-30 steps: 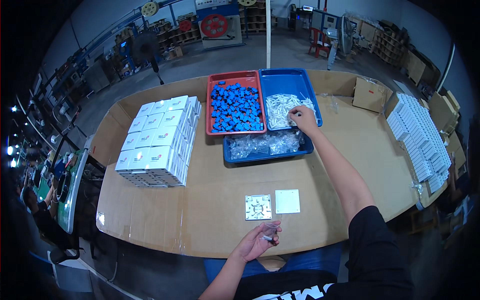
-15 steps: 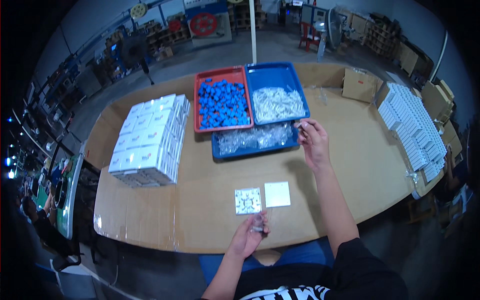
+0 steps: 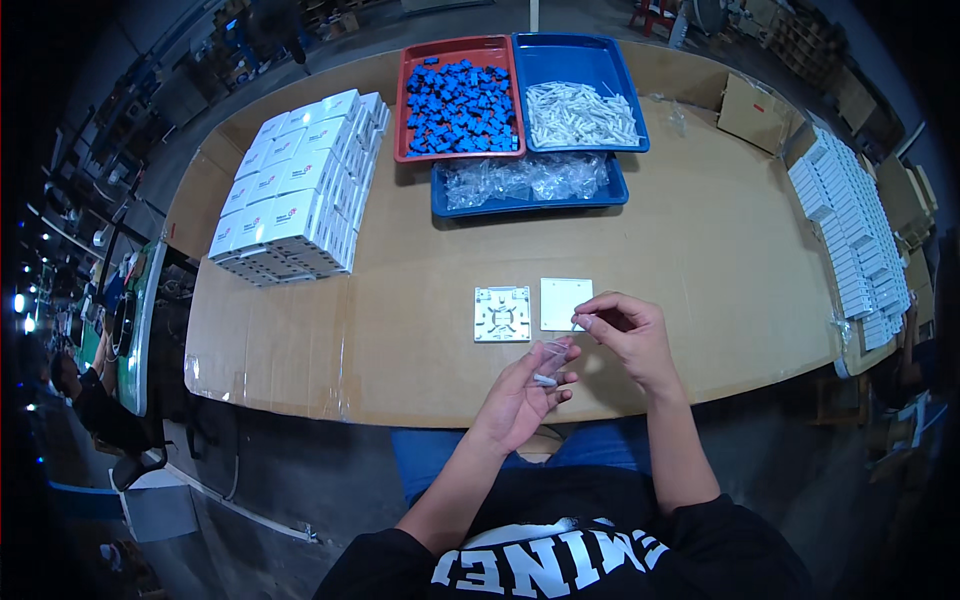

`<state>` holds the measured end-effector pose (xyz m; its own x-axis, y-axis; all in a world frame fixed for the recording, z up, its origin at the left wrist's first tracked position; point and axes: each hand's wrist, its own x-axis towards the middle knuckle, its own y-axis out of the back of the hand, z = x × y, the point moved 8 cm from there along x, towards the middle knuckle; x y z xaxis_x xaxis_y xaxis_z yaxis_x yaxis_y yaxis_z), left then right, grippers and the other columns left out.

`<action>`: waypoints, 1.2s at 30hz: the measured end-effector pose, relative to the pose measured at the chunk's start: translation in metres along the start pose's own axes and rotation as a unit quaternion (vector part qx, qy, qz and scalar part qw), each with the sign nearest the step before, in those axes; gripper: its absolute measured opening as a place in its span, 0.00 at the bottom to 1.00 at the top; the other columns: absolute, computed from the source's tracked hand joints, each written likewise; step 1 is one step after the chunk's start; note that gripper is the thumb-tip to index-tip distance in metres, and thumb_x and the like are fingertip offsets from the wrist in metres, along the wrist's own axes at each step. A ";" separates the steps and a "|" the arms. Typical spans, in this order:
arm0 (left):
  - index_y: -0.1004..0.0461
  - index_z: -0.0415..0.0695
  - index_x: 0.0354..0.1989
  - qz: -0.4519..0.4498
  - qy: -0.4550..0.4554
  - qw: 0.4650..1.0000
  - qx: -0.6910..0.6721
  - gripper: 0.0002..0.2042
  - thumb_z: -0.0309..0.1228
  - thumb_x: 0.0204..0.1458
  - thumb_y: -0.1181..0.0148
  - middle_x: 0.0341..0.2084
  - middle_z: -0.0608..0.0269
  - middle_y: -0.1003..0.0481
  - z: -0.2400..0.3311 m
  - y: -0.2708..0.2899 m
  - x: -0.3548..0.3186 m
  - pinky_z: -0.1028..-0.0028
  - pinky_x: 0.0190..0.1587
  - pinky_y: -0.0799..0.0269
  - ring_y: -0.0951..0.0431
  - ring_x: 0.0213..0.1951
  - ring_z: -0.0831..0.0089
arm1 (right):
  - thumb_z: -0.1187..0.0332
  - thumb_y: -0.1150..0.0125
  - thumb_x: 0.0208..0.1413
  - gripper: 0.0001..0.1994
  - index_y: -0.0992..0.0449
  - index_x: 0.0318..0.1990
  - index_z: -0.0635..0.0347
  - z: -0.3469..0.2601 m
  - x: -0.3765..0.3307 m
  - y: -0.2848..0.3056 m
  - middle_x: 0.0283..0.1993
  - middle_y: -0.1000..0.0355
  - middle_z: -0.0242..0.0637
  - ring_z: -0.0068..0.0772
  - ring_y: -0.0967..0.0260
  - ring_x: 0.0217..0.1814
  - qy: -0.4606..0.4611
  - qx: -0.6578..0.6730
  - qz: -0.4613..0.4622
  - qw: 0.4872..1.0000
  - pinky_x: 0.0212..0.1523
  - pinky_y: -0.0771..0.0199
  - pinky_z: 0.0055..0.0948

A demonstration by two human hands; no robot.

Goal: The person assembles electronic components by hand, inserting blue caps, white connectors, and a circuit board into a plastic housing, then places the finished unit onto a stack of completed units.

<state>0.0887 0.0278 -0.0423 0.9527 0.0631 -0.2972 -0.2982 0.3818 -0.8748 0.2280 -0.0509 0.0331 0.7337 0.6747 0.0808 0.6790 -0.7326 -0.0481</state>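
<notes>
- Where the cardboard-covered table [image 3: 700,240] fills the view, a dim workshop floor with shelving and crates surrounds it.
- Far edge: a red tray [image 3: 410,100] of blue parts, just beside a blue tray [image 3: 625,85] of white parts; a second blue tray [image 3: 530,205] of clear bags lies in front of both.
- Left side: a stack of white boxes [image 3: 295,190]. Right side: rows of flat white boxes [image 3: 850,230] and a brown carton [image 3: 750,105].
- Near edge: a square white base plate [image 3: 502,313] with moulded ribs lies just beside a plain white cover plate [image 3: 562,300]; the two sit close together, whether touching cannot be told.
- Left hand [image 3: 520,400]: palm up over the table edge, fingers curled round a small clear bag [image 3: 552,352] and a small white piece [image 3: 545,379].
- Right hand [image 3: 630,335]: raised just above the cover plate, thumb and forefinger pinched narrowly on a tiny white part [image 3: 580,320], too small to identify.
- Both forearms enter from the lower edge, above a black printed shirt.
</notes>
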 end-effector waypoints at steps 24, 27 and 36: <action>0.28 0.43 0.60 -0.016 0.052 0.997 0.063 0.22 0.49 0.72 0.53 0.50 0.60 0.21 -0.022 -0.002 -0.020 0.69 0.48 0.22 0.19 0.49 0.69 | 0.71 0.41 0.66 0.11 0.17 0.49 0.67 -0.019 -0.016 -0.048 0.60 0.22 0.42 0.31 0.21 0.47 -0.061 -0.217 -0.450 0.864 0.50 0.20 0.30; 0.29 0.43 0.61 -0.028 0.049 0.997 0.049 0.22 0.47 0.73 0.55 0.51 0.59 0.22 -0.017 -0.007 -0.021 0.67 0.49 0.21 0.19 0.50 0.68 | 0.67 0.46 0.71 0.14 0.19 0.51 0.70 -0.026 -0.016 -0.046 0.61 0.23 0.43 0.31 0.22 0.49 -0.076 -0.185 -0.424 0.883 0.51 0.20 0.32; 0.30 0.44 0.62 -0.035 0.038 0.996 0.077 0.21 0.47 0.73 0.55 0.50 0.59 0.23 -0.019 0.000 -0.017 0.67 0.51 0.23 0.21 0.50 0.66 | 0.60 0.54 0.76 0.21 0.22 0.57 0.70 -0.007 -0.026 -0.058 0.59 0.22 0.44 0.38 0.22 0.53 -0.053 -0.226 -0.458 0.858 0.57 0.22 0.37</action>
<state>0.0712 0.0090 -0.0444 0.9622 -0.0365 -0.2700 -0.2126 0.5192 -0.8278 0.1693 -0.0271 0.0405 -0.0887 0.9729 -0.2137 0.9096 0.1666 0.3807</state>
